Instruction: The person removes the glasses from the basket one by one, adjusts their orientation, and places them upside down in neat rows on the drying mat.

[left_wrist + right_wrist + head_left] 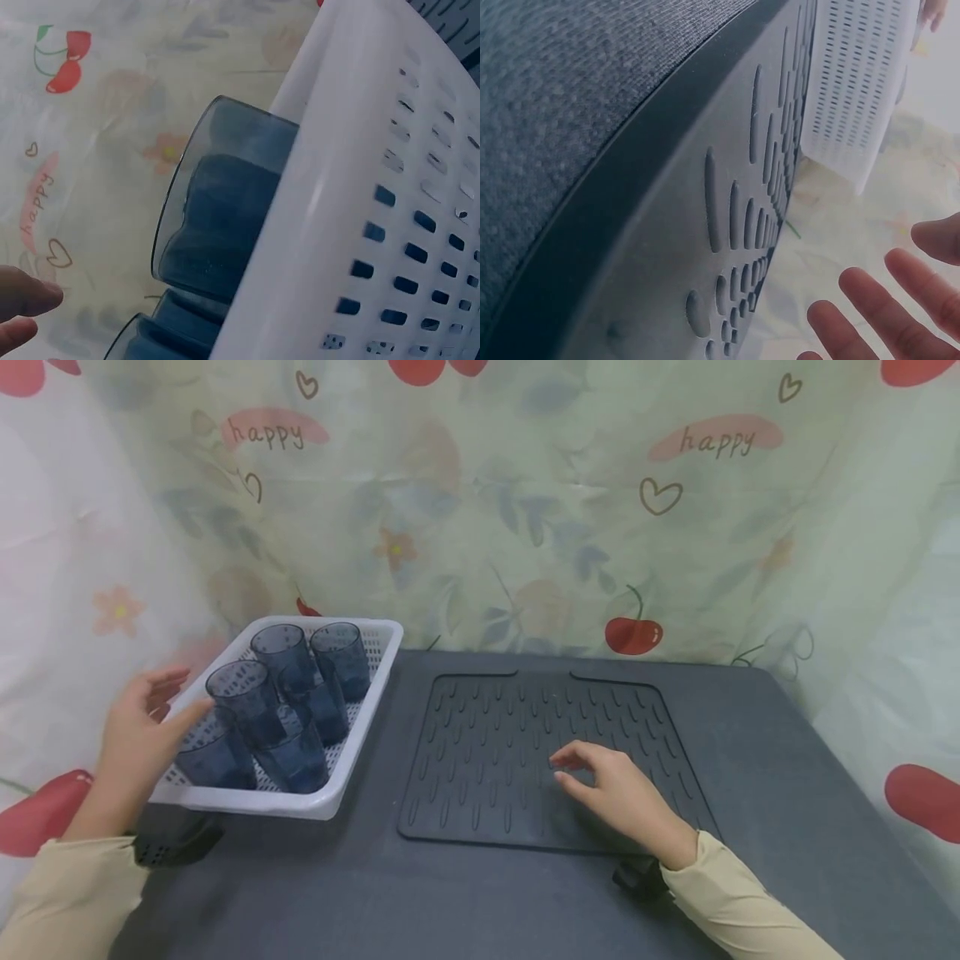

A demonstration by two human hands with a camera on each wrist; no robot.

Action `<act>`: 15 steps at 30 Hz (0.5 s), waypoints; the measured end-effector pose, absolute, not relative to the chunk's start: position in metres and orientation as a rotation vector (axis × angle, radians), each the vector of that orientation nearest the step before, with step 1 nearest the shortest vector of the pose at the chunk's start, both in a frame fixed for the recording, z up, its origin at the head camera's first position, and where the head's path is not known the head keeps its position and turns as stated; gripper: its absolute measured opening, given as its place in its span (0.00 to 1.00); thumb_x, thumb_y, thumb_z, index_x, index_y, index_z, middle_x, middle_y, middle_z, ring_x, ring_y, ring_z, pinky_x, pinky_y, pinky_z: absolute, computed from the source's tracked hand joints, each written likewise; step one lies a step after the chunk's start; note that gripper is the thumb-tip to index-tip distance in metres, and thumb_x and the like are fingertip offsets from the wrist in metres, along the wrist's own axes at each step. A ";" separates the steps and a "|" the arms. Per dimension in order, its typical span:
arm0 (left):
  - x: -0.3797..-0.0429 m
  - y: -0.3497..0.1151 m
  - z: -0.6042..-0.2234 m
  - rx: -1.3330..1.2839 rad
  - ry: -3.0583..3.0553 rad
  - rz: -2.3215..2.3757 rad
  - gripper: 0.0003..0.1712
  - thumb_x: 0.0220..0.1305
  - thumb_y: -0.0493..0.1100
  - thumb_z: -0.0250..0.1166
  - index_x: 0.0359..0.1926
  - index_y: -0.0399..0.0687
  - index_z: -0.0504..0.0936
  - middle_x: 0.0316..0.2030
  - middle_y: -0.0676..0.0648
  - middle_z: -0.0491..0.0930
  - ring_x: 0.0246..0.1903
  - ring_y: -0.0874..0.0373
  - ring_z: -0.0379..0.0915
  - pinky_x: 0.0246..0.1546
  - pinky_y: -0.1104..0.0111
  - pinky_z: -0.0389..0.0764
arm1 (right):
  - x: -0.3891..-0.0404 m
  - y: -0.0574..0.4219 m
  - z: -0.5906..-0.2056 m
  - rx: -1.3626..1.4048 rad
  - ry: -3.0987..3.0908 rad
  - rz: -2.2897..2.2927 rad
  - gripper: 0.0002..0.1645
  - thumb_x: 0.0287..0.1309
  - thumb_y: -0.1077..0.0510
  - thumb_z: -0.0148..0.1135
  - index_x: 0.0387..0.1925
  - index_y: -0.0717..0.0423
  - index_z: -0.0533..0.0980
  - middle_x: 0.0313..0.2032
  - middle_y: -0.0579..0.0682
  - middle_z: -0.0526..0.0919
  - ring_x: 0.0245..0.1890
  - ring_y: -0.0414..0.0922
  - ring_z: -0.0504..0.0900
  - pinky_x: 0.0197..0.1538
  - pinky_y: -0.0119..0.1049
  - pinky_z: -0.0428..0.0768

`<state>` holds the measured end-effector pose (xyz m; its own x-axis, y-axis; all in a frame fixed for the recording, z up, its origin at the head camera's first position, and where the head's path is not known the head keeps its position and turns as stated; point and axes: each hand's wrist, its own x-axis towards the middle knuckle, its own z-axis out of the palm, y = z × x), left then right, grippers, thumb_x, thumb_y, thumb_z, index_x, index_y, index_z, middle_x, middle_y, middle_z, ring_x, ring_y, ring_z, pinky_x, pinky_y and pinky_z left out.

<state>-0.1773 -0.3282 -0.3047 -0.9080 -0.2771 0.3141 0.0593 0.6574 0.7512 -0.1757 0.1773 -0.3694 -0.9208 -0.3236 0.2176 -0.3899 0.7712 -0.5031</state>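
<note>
A white perforated basket (242, 802) on the left holds several blue-tinted glass tumblers (243, 700), some stacked on others. My left hand (138, 735) hovers over the basket's left side with fingers loosely bent. Its thumb tip reaches close to the rim of the nearest upper tumbler; nothing is gripped. In the left wrist view one tumbler (229, 202) rises above the basket wall (330, 172), with fingertips at the lower left, apart from it. My right hand (622, 793) is held over the black drying mat (480, 760), fingers relaxed and holding nothing.
The ridged mat lies flat on a dark grey cloth-covered table (450, 893), right of the basket. A printed curtain (487, 527) hangs behind and along both sides. Dark devices are strapped under both wrists.
</note>
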 end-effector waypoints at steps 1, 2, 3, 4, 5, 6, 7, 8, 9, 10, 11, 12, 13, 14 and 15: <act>-0.178 -0.330 -0.306 0.187 -2.479 -1.147 0.37 0.68 0.52 0.58 0.72 0.42 0.58 0.70 0.35 0.59 0.70 0.40 0.52 0.71 0.48 0.52 | -0.176 0.177 -0.369 0.575 -2.845 0.848 0.14 0.62 0.53 0.63 0.49 0.48 0.79 0.47 0.43 0.84 0.50 0.45 0.81 0.52 0.49 0.79; -0.178 -0.331 -0.308 0.196 -2.480 -1.157 0.38 0.68 0.52 0.59 0.72 0.42 0.58 0.70 0.34 0.58 0.70 0.39 0.52 0.71 0.48 0.52 | -0.176 0.177 -0.369 0.575 -2.845 0.848 0.14 0.62 0.53 0.63 0.49 0.48 0.79 0.47 0.43 0.84 0.50 0.45 0.81 0.52 0.49 0.79; -0.179 -0.333 -0.309 0.206 -2.482 -1.164 0.38 0.68 0.52 0.59 0.72 0.42 0.57 0.70 0.34 0.58 0.70 0.38 0.52 0.71 0.47 0.52 | -0.175 0.177 -0.369 0.575 -2.846 0.847 0.14 0.62 0.53 0.63 0.49 0.48 0.79 0.47 0.43 0.84 0.50 0.45 0.81 0.52 0.49 0.79; -0.180 -0.334 -0.310 0.216 -2.488 -1.172 0.39 0.68 0.52 0.59 0.72 0.42 0.57 0.71 0.34 0.57 0.70 0.37 0.52 0.70 0.47 0.52 | -0.175 0.177 -0.369 0.574 -2.847 0.845 0.14 0.62 0.53 0.63 0.49 0.48 0.79 0.47 0.43 0.84 0.50 0.45 0.81 0.52 0.49 0.79; -0.180 -0.335 -0.311 0.226 -2.494 -1.182 0.40 0.67 0.52 0.60 0.73 0.42 0.56 0.71 0.34 0.57 0.70 0.37 0.52 0.70 0.47 0.52 | -0.175 0.177 -0.370 0.572 -2.849 0.841 0.14 0.62 0.53 0.63 0.49 0.48 0.79 0.47 0.43 0.83 0.50 0.45 0.81 0.52 0.49 0.79; -0.181 -0.336 -0.312 0.235 -2.500 -1.191 0.40 0.67 0.52 0.60 0.73 0.41 0.56 0.71 0.33 0.56 0.70 0.36 0.51 0.70 0.46 0.53 | -0.175 0.177 -0.370 0.570 -2.851 0.837 0.14 0.62 0.53 0.63 0.49 0.48 0.79 0.47 0.43 0.83 0.50 0.45 0.81 0.52 0.49 0.79; -0.181 -0.337 -0.313 0.243 -2.506 -1.201 0.41 0.67 0.52 0.60 0.73 0.41 0.55 0.71 0.32 0.55 0.70 0.35 0.51 0.69 0.45 0.53 | -0.175 0.177 -0.370 0.566 -2.853 0.833 0.14 0.62 0.52 0.63 0.49 0.47 0.79 0.47 0.43 0.83 0.50 0.45 0.81 0.52 0.49 0.80; -0.181 -0.339 -0.314 0.247 -2.515 -1.219 0.41 0.67 0.52 0.60 0.73 0.41 0.54 0.71 0.32 0.54 0.70 0.34 0.50 0.69 0.44 0.54 | -0.175 0.177 -0.370 0.562 -2.856 0.830 0.14 0.62 0.52 0.63 0.49 0.47 0.79 0.47 0.43 0.83 0.50 0.45 0.81 0.52 0.49 0.80; -0.181 -0.340 -0.314 0.256 -2.527 -1.231 0.42 0.67 0.52 0.60 0.73 0.41 0.54 0.72 0.31 0.53 0.70 0.34 0.49 0.68 0.43 0.55 | -0.175 0.177 -0.371 0.557 -2.858 0.827 0.14 0.62 0.52 0.63 0.49 0.47 0.79 0.46 0.43 0.83 0.50 0.45 0.81 0.51 0.49 0.80; -0.181 -0.341 -0.315 0.264 -2.539 -1.243 0.42 0.67 0.52 0.60 0.74 0.41 0.53 0.72 0.31 0.52 0.70 0.34 0.48 0.67 0.42 0.56 | -0.175 0.177 -0.371 0.552 -2.861 0.825 0.14 0.62 0.51 0.63 0.49 0.47 0.79 0.46 0.43 0.83 0.50 0.45 0.81 0.51 0.49 0.80; -0.181 -0.341 -0.316 0.272 -2.548 -1.256 0.43 0.67 0.53 0.60 0.74 0.42 0.52 0.72 0.31 0.51 0.70 0.33 0.48 0.66 0.41 0.56 | -0.175 0.177 -0.371 0.547 -2.862 0.824 0.14 0.62 0.51 0.63 0.49 0.47 0.79 0.46 0.43 0.83 0.49 0.45 0.81 0.51 0.49 0.80; -0.181 -0.342 -0.316 0.274 -2.562 -1.267 0.43 0.67 0.53 0.60 0.74 0.41 0.52 0.72 0.30 0.50 0.70 0.33 0.48 0.65 0.40 0.57 | -0.175 0.177 -0.372 0.542 -2.863 0.824 0.14 0.62 0.51 0.63 0.49 0.47 0.79 0.46 0.43 0.83 0.49 0.45 0.81 0.51 0.49 0.80; -0.181 -0.343 -0.317 0.277 -2.574 -1.275 0.44 0.67 0.54 0.60 0.74 0.41 0.51 0.72 0.30 0.49 0.70 0.32 0.47 0.64 0.38 0.57 | -0.175 0.177 -0.372 0.538 -2.863 0.823 0.14 0.62 0.51 0.64 0.49 0.47 0.79 0.46 0.43 0.83 0.49 0.45 0.81 0.51 0.49 0.80; -0.181 -0.344 -0.318 0.275 -2.584 -1.285 0.45 0.67 0.54 0.60 0.74 0.41 0.51 0.73 0.30 0.48 0.70 0.32 0.46 0.63 0.37 0.57 | -0.175 0.177 -0.373 0.535 -2.863 0.822 0.14 0.62 0.51 0.64 0.49 0.47 0.79 0.46 0.43 0.83 0.49 0.45 0.81 0.51 0.49 0.80; -0.181 -0.344 -0.318 0.269 -2.592 -1.294 0.45 0.67 0.54 0.60 0.75 0.40 0.50 0.72 0.29 0.48 0.70 0.31 0.46 0.63 0.37 0.57 | -0.175 0.177 -0.373 0.532 -2.864 0.820 0.14 0.62 0.51 0.64 0.49 0.47 0.79 0.46 0.43 0.83 0.49 0.45 0.81 0.51 0.49 0.80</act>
<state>-0.1813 -0.3441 -0.3180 -0.9564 -0.2647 0.1236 -0.0604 0.5932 0.8028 -0.1745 0.1774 -0.3731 -0.9318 -0.3001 0.2043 -0.3627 0.7921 -0.4910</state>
